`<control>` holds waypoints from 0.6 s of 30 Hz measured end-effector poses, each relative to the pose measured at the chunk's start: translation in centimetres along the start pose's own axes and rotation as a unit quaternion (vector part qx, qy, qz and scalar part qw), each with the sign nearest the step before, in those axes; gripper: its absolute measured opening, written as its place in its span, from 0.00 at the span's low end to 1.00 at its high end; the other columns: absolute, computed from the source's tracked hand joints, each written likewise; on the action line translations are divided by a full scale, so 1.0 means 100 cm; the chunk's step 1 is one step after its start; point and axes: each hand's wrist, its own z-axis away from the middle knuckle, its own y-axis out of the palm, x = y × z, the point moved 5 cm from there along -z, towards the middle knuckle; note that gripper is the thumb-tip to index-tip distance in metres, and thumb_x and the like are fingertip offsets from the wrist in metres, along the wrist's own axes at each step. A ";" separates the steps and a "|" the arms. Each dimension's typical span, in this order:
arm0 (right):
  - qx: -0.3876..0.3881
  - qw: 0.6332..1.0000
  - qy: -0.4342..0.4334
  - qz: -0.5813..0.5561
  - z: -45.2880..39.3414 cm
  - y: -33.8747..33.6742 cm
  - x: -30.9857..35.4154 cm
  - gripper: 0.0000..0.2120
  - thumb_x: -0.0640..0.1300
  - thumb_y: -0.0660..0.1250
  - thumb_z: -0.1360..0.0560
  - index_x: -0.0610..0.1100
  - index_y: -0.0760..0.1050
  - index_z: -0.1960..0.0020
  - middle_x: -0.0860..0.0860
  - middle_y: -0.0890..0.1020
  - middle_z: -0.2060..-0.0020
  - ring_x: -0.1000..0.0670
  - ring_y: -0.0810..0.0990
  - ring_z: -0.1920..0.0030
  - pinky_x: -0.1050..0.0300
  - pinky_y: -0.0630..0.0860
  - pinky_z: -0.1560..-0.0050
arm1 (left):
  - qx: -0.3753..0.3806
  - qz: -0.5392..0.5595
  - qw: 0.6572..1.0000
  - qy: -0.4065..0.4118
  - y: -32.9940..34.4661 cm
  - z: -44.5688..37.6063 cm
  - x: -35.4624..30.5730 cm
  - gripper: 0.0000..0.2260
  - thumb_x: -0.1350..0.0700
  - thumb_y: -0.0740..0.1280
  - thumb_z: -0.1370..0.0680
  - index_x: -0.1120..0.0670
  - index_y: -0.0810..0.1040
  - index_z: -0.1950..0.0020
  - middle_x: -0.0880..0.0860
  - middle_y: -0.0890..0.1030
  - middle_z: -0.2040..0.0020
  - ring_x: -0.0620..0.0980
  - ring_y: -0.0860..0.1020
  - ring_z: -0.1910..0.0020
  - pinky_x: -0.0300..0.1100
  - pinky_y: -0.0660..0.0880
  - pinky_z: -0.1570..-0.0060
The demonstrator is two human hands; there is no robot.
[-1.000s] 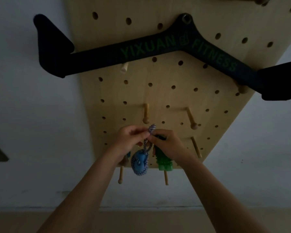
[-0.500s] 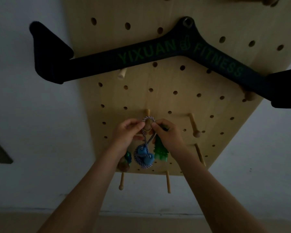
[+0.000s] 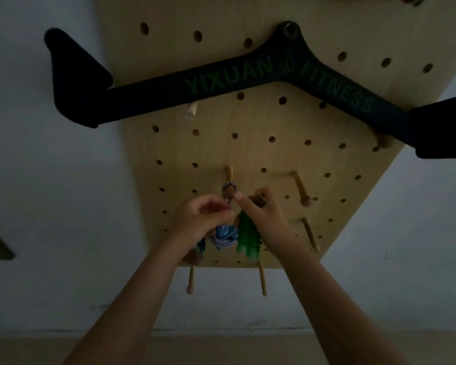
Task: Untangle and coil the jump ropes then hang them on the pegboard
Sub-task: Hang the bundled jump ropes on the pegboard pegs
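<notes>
Rope loop (image 3: 229, 190) sits over the knob end of a wooden peg (image 3: 229, 173) on the pegboard (image 3: 248, 154). The coiled blue-white rope bundle (image 3: 223, 237) hangs below it, a green handle (image 3: 248, 237) beside. Left hand (image 3: 204, 219) has fingers curled, pinching at the rope just under the loop. Right hand (image 3: 265, 219) grips the green handle's top, forefinger touching the loop. Black fitness bar (image 3: 221, 85) hangs above.

The left hand (image 3: 203, 219) hides part of the coiled rope (image 3: 223, 237); the black bar (image 3: 248, 77) runs off the right edge.
</notes>
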 end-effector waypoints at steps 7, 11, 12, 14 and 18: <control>0.027 0.999 -0.022 0.026 0.019 0.011 -0.004 0.24 0.67 0.69 0.31 0.48 0.67 0.57 0.52 0.72 0.67 0.53 0.73 0.65 0.54 0.74 0.63 | 0.107 0.035 0.993 -0.045 0.012 0.021 0.014 0.27 0.38 0.82 0.43 0.31 0.81 0.46 0.45 0.83 0.47 0.46 0.84 0.47 0.44 0.82 0.57; 0.038 0.998 -0.038 0.014 0.024 0.019 -0.009 0.17 0.58 0.70 0.26 0.48 0.68 0.58 0.57 0.71 0.68 0.56 0.71 0.66 0.59 0.72 0.63 | 0.089 0.050 0.993 -0.057 0.014 0.027 0.022 0.21 0.44 0.82 0.37 0.26 0.79 0.51 0.41 0.84 0.48 0.42 0.84 0.49 0.37 0.81 0.62; 0.049 0.998 -0.032 0.003 0.024 0.019 -0.011 0.15 0.56 0.70 0.25 0.46 0.70 0.57 0.54 0.74 0.66 0.53 0.73 0.64 0.56 0.74 0.61 | 0.077 0.061 0.993 -0.062 0.011 0.027 0.026 0.19 0.49 0.81 0.33 0.28 0.80 0.51 0.42 0.85 0.49 0.42 0.84 0.51 0.36 0.80 0.63; 0.071 0.997 -0.024 -0.020 0.027 0.019 -0.013 0.13 0.52 0.71 0.25 0.43 0.75 0.53 0.46 0.79 0.62 0.46 0.79 0.60 0.50 0.78 0.54 | 0.062 0.080 0.992 -0.078 0.005 0.028 0.035 0.19 0.56 0.79 0.30 0.35 0.81 0.46 0.44 0.85 0.47 0.44 0.85 0.51 0.37 0.80 0.64; 0.043 0.998 -0.032 -0.028 0.030 0.006 -0.006 0.14 0.53 0.73 0.29 0.42 0.82 0.54 0.46 0.85 0.59 0.48 0.83 0.58 0.56 0.81 0.55 | 0.087 0.089 0.989 -0.083 0.000 0.034 0.040 0.24 0.56 0.80 0.34 0.43 0.79 0.40 0.49 0.85 0.42 0.49 0.84 0.45 0.40 0.81 0.59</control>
